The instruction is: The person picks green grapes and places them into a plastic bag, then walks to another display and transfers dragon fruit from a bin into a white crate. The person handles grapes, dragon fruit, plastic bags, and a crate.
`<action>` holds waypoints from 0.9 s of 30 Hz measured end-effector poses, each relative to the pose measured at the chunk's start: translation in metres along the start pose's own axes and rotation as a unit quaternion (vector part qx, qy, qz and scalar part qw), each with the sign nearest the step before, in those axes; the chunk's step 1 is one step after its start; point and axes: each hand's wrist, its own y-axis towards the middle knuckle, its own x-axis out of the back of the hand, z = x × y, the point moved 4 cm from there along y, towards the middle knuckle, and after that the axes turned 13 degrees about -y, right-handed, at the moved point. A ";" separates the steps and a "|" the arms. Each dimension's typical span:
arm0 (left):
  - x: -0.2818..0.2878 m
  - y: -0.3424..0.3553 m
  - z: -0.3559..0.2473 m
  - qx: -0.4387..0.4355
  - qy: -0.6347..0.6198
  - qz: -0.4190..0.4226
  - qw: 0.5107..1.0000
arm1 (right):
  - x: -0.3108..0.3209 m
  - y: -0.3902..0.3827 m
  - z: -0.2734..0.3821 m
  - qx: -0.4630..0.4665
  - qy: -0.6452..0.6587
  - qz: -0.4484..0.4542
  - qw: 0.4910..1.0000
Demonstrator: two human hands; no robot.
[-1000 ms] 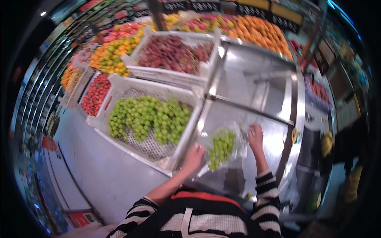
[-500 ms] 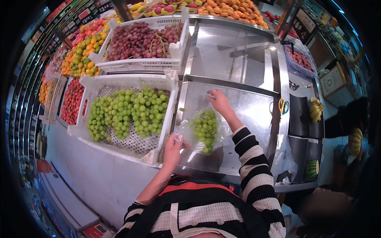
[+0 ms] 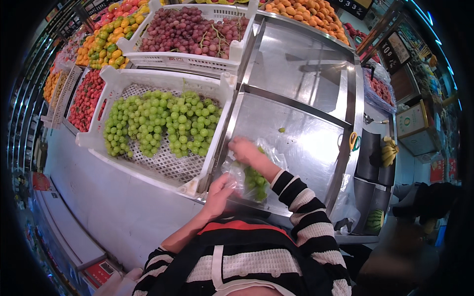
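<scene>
A clear plastic bag (image 3: pixel 237 178) with a bunch of green grapes (image 3: pixel 256 183) in it lies on the near metal tray (image 3: pixel 311 148). My left hand (image 3: pixel 218 193) is closed on the bag's near left edge. Over the upper left of the bag is my right hand (image 3: pixel 246 151), its fingers curled together near the tray's left side. What they hold, if anything, is hidden. The right wrist covers part of the bagged grapes. A single loose green grape (image 3: pixel 281 129) rests on the tray beyond the bag.
Left of the tray stands a white crate (image 3: pixel 148 173) of green grapes, with a crate of red grapes (image 3: pixel 187 32) behind it. Green-handled and orange-handled scissors (image 3: pixel 354 141) lie on the tray's right rim. Bananas (image 3: pixel 389 151) and a cut watermelon (image 3: pixel 375 220) are farther right.
My right hand has moved left and nearer, from above the bag to its upper left, and its fingers have closed. A loose grape now shows on the tray. The view has shifted slightly.
</scene>
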 end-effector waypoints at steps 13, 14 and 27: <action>0.013 -0.022 -0.013 0.006 -0.047 -0.016 0.999 | 0.057 -0.073 -0.148 -0.356 -0.001 -0.144 0.923; 0.011 -0.021 -0.015 0.000 -0.028 -0.026 0.999 | 0.060 -0.073 -0.146 -0.326 -0.003 -0.163 0.931; -0.013 -0.028 -0.045 -0.042 0.007 0.012 0.999 | 0.081 -0.189 0.011 -0.319 0.147 -0.050 0.935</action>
